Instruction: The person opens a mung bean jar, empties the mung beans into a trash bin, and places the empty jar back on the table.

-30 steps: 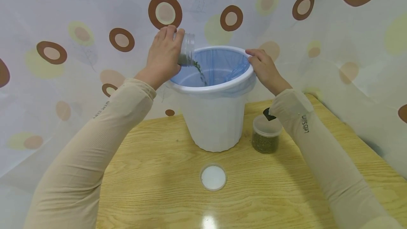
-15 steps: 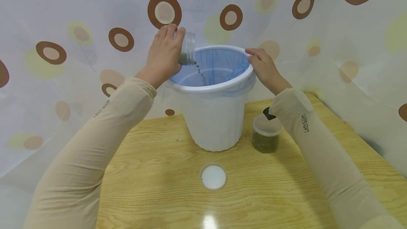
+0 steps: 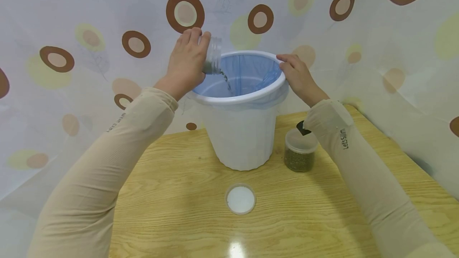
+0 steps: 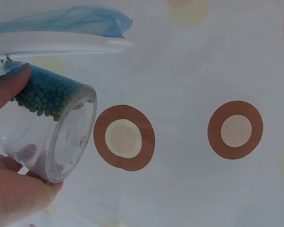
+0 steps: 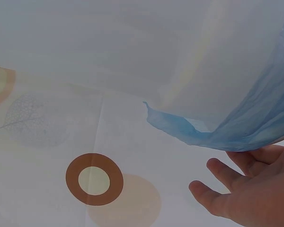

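Observation:
My left hand (image 3: pixel 187 61) grips a clear screw-neck jar (image 4: pixel 31 125), tilted on its side over the left rim of a white trash bin (image 3: pixel 240 134). Small green beans, which look like mung beans (image 4: pixel 45 92), lie along the jar's lower wall. A thin stream of them falls from its mouth into the bin. A blue bag (image 3: pixel 247 69) lines the bin and folds over its rim. At the bin's right rim, my right hand (image 3: pixel 298 75) holds the edge with thumb and forefinger; its other fingers (image 5: pixel 225 175) are spread outside, below the bag. The thumb's inner side is hidden.
On the wooden table (image 3: pixel 172 210), a lidded jar (image 3: pixel 299 158) of small dark green bits stands right of the bin, close under my right sleeve. A round white lid (image 3: pixel 241 199) lies in front of the bin. Patterned sheeting (image 3: pixel 107 3) hangs behind.
Beans keep falling from the jar, in a thinner stream than one second ago. The left hand and jar have shifted very slightly right. My right hand stays on the rim.

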Demonstrator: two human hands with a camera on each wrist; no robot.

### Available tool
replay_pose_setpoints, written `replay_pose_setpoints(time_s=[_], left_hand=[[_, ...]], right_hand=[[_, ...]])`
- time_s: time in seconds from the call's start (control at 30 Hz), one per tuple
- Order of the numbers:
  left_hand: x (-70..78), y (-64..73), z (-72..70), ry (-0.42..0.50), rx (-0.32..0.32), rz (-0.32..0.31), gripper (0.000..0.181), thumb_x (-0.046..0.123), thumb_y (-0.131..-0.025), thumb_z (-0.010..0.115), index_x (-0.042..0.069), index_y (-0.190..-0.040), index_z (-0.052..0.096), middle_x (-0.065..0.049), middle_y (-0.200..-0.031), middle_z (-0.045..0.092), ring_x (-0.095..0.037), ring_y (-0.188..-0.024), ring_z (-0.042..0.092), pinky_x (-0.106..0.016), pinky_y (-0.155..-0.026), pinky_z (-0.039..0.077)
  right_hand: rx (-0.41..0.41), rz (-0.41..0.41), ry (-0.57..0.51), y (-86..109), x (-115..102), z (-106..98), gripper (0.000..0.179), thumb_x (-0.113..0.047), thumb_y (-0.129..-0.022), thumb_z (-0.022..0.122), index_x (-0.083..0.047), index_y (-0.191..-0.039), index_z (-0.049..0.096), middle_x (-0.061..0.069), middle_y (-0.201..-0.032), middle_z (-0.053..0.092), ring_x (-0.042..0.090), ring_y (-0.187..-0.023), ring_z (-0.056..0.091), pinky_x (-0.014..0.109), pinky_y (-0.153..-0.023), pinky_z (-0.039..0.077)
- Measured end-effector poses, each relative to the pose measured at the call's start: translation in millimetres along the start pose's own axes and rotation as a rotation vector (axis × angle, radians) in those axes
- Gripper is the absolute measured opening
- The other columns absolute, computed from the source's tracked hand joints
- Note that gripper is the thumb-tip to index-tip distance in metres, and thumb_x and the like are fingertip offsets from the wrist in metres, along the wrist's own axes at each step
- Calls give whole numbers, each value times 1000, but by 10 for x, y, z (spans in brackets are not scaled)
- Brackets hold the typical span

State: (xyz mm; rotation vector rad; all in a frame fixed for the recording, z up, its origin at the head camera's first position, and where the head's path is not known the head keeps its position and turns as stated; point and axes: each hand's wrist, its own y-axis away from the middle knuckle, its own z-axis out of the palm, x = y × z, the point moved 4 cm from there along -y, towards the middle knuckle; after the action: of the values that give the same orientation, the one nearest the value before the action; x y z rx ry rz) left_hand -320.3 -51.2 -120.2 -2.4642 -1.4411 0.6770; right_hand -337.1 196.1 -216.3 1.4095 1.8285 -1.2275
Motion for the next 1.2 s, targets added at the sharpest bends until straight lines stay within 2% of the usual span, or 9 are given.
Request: replay_pose_setpoints(time_s=[0.43, 1.2], left_hand=[[23, 8, 33, -51, 0, 37, 73, 2, -77, 65, -4, -140, 28, -23, -137, 32, -37, -132, 26, -41, -114, 18], [48, 14, 34, -85, 5, 49, 70, 0, -78, 62, -3, -140, 29, -23, -138, 32, -37, -133, 25, -40, -116, 15]], right_hand=[[1, -4, -7, -12, 16, 0, 52, -25, -102, 27, -1, -146, 34, 17, -146, 34, 33, -136, 32, 48, -112, 26], [1, 4, 4, -18, 16, -10, 52, -27, -102, 27, -2, -147, 34, 16, -147, 34, 32, -137, 30, 48, -113, 25]])
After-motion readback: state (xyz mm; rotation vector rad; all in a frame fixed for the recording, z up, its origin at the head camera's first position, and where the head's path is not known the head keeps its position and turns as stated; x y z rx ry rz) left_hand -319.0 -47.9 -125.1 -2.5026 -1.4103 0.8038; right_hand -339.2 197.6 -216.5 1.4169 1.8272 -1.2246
